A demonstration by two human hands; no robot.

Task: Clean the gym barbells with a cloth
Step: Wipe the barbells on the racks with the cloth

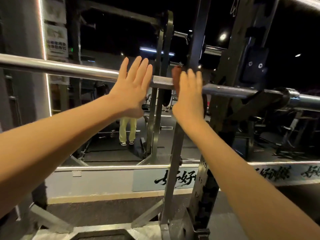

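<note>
Barbell (69, 70) across the rack (228, 70), both hands raised against it.
Runs left to right, seated in the dark rack hook at the right. Left hand (131, 90) flat, fingers straight and slightly spread, palm against the smooth chrome just beside the knurled stretch. Right hand (189, 96) blurred, fingers pointing straight up, pressing a brown cloth (176, 77) onto the bar at the other end of the knurling. Hands near each other, not touching. Mirror (107, 153) behind, reflecting pale trousers and rack uprights.
</note>
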